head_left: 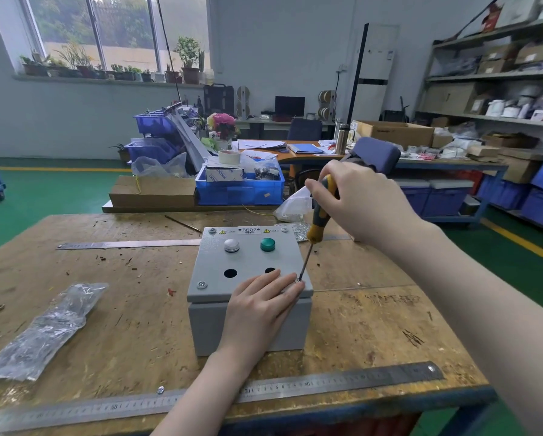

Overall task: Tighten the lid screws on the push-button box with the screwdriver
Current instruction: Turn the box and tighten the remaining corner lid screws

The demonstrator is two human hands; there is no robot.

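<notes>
A grey push-button box (215, 262) stands on the wooden workbench (374, 322). Its lid carries a white button (231, 245), a green button (267, 244) and two empty round holes. My right hand (358, 201) grips the yellow-and-black screwdriver (319, 217), whose tip sits on the lid screw (298, 280) at the near right corner. My left hand (260, 306) lies flat on the lid's near right part, fingers straight, fingertips beside that screw. Other screws show at the near left corner (202, 284) and both far corners.
A long steel ruler (342, 383) lies along the bench's near edge, another (128, 244) behind the box at left. A clear plastic bag (46, 328) lies at left. A blue crate (238, 187) and cardboard boxes stand beyond the bench.
</notes>
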